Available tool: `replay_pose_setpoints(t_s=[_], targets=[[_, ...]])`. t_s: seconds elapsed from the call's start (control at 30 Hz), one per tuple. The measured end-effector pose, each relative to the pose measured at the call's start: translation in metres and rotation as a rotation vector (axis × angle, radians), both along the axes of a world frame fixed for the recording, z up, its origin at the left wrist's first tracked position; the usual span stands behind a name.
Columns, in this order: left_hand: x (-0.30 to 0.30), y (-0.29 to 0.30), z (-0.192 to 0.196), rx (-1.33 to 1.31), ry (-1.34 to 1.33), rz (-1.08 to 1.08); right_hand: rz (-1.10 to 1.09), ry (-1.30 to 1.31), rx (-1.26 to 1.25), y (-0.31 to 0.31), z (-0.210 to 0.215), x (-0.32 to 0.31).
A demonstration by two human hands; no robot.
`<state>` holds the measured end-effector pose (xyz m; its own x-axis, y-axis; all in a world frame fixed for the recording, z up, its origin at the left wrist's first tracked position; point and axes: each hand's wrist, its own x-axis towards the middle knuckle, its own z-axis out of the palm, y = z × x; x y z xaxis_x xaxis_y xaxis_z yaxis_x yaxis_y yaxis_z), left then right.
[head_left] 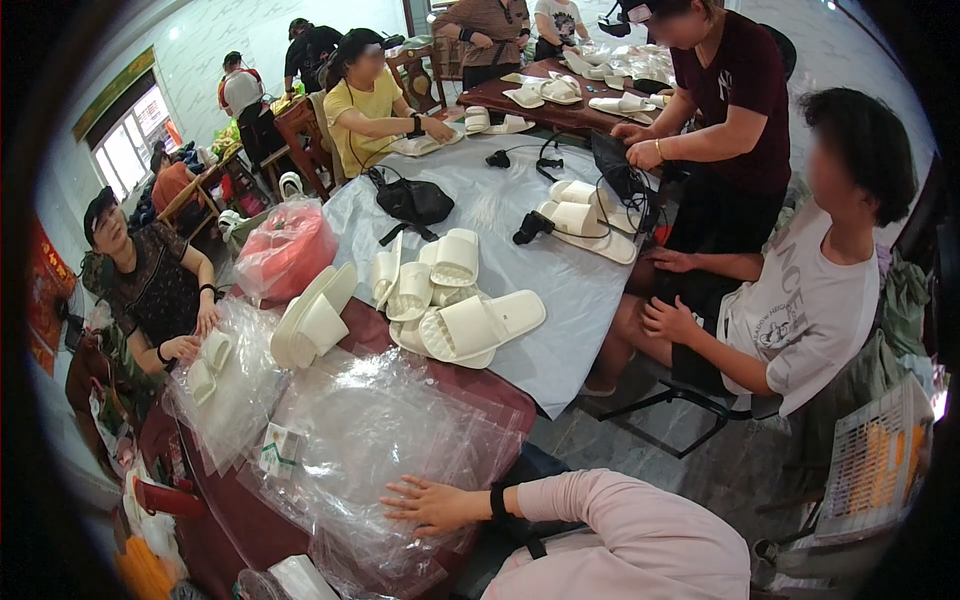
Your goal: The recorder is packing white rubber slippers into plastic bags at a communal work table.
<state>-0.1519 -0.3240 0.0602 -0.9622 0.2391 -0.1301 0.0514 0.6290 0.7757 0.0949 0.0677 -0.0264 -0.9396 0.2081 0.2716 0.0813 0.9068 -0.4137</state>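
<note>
Clear bags (pixel 360 430) are covered by the spread right hand (pixel 436 505) (slippery, so probably steadied thus); white slippers (pixel 468 330) are heaped beyond it; the left hand is not seen.

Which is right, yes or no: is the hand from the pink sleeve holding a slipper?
No, the right hand lies with fingers spread on the clear plastic bags, apart from the white slippers.
</note>
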Motion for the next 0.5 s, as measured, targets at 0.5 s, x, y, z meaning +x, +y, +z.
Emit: replay_pose_setpoints(t_s=[0.5], targets=[[0.054, 0.143, 0.042, -0.098, 0.894, -0.601, -0.021, 0.071, 0.026, 0.0, 0.003, 0.003]])
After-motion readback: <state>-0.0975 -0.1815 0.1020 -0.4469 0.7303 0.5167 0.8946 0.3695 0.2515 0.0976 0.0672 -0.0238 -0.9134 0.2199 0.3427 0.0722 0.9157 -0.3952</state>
